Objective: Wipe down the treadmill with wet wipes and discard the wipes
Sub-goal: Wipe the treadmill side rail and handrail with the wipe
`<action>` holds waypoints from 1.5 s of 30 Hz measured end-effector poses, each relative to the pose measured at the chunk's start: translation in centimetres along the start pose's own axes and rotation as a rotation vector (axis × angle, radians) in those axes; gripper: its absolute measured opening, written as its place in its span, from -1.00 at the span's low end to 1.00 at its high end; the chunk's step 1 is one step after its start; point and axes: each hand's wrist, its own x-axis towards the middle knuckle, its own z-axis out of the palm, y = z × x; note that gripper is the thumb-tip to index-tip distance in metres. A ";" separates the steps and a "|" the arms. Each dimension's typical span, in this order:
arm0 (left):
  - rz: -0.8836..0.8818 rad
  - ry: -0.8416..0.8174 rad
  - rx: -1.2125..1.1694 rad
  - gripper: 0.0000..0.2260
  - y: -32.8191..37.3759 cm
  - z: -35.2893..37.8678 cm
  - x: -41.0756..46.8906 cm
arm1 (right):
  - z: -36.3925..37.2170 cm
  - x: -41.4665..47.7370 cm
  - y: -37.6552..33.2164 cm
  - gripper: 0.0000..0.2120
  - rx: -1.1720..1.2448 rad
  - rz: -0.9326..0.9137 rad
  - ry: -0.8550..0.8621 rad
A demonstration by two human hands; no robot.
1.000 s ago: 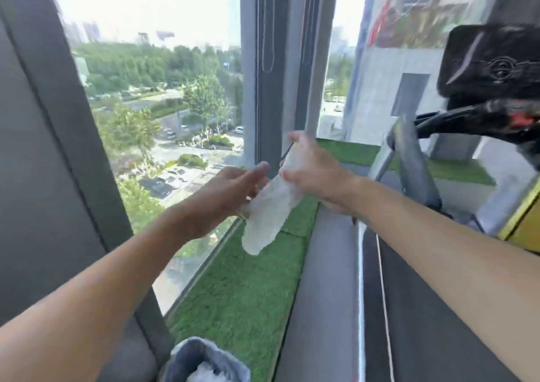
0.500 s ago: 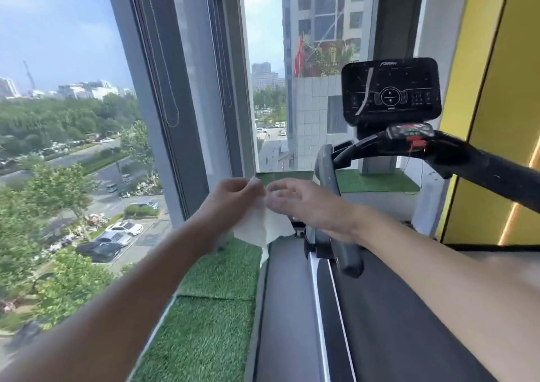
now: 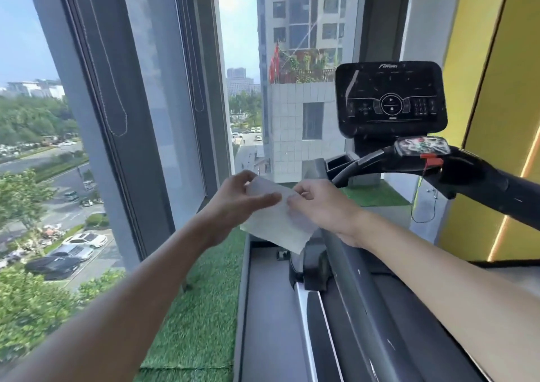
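- Two hands share one sheet: my left hand (image 3: 233, 203) and right hand (image 3: 321, 209) each pinch the upper edge of a white wet wipe (image 3: 274, 226), thumb against fingers, so neither hand is free.
- Wipe position: it hangs spread open in the air between my hands, lower corner pointing down. It sits above the front left corner of the treadmill (image 3: 365, 323) and touches no part of it.
- Machine, upper parts: the black console (image 3: 390, 98) stands ahead and to the right, well apart from the wipe. Pale specks show across its face. The handlebar (image 3: 482, 177) runs out toward the right, with a red clip on its front.
- Machine, lower parts: the grey side rail and dark belt stretch below my right forearm. I cannot tell whether any of it is damp.
- Stage, as I judge it: the sheet looks flat and clean, opened out ready for use, so wiping with it has not begun. The task reads as being at its start, or between passes.
- Remaining, as I judge it: console, handlebar, rails and belt edges all need a pass, then the wipe must be thrown away. No bin appears in this view.
- Surroundings: artificial turf (image 3: 198, 308) lies along the left of the machine under the window (image 3: 163, 89), and a yellow wall (image 3: 496, 118) rises on the right.
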 end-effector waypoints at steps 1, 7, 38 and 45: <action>-0.001 0.025 -0.003 -0.55 -1.1 -1.0 2.3 | 0.5 2.9 0.4 -0.82 -0.002 0.002 0.011; -0.004 0.057 0.057 -0.97 -6.5 -6.3 16.4 | 3.0 18.2 2.6 -0.83 0.075 0.084 0.140; 0.240 -0.243 0.120 -0.86 -23.5 7.9 101.8 | -16.1 88.0 36.3 -0.88 0.269 0.375 0.904; 0.368 -0.642 0.071 -0.80 -25.4 18.0 114.0 | -22.4 93.7 42.0 -0.88 -0.007 0.564 1.324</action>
